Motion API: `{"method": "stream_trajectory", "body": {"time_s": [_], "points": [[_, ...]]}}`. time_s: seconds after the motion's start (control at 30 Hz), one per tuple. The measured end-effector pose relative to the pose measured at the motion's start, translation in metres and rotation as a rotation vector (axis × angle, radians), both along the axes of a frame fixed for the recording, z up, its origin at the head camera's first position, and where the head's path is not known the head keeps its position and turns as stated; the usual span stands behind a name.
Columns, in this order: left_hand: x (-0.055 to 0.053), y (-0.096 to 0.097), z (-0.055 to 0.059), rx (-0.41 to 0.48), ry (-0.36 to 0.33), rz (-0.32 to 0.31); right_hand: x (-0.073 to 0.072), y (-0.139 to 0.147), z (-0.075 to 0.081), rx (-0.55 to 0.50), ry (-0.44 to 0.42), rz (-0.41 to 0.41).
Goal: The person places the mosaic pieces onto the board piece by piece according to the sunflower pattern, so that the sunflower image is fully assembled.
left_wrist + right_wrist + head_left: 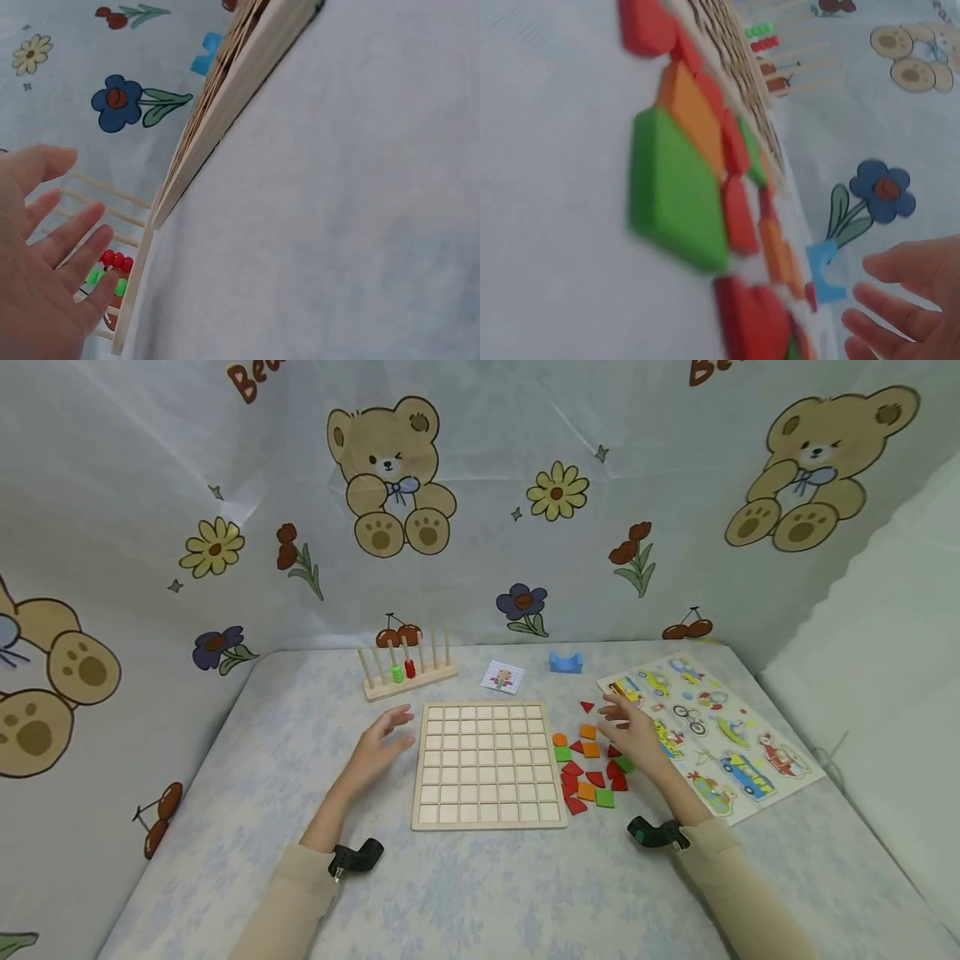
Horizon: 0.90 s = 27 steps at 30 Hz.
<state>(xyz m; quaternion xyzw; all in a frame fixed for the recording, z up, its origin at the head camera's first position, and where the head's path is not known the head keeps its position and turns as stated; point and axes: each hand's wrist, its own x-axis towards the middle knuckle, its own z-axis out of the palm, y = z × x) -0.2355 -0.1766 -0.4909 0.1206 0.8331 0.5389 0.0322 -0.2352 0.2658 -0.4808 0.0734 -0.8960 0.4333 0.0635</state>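
Note:
A wooden grid board point(489, 828) lies in the middle of the table with its squares bare. Just left of it my left hand point(378, 747) hovers, fingers spread and holding nothing; the left wrist view shows its palm and loose fingers point(64, 247). To the board's right lies a scatter of red, orange and green wooden pieces, among them a green square point(604, 797) and an orange circle point(560, 740). Over the far right side of these pieces is my right hand point(632, 732), its fingers relaxed and apart with nothing between them.
Behind the board stand a peg rack point(412, 682) with green and red beads, a small pattern card point(502, 677) and a blue holder point(566, 663). A vehicle picture puzzle point(712, 735) lies at the right, partly under my right forearm. A printed cloth point(480, 468) hangs behind.

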Motion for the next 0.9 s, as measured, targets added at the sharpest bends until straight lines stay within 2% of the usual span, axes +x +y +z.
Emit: {"method": "stream_trajectory", "body": {"time_s": [0.17, 0.33, 0.47, 0.6, 0.73, 0.9], "points": [[0.001, -0.004, -0.016, 0.084, -0.04, -0.05, 0.006, 0.021, -0.01, -0.059, -0.007, 0.048], [0.002, -0.007, -0.026, 0.071, -0.041, -0.063, 0.009, 0.03, -0.017, -0.024, -0.035, 0.009], [0.003, -0.009, -0.029, 0.05, -0.027, -0.082, 0.007, 0.032, -0.022, 0.023, -0.042, -0.053], [0.004, -0.01, -0.03, 0.043, 0.003, -0.114, 0.006, 0.033, -0.025, 0.03, -0.043, -0.078], [0.004, -0.01, -0.03, 0.048, 0.0, -0.127, 0.008, 0.03, -0.023, 0.001, -0.025, -0.072], [0.003, -0.011, -0.029, 0.041, -0.002, -0.136, 0.003, 0.01, -0.013, -0.067, -0.013, -0.001]]}}
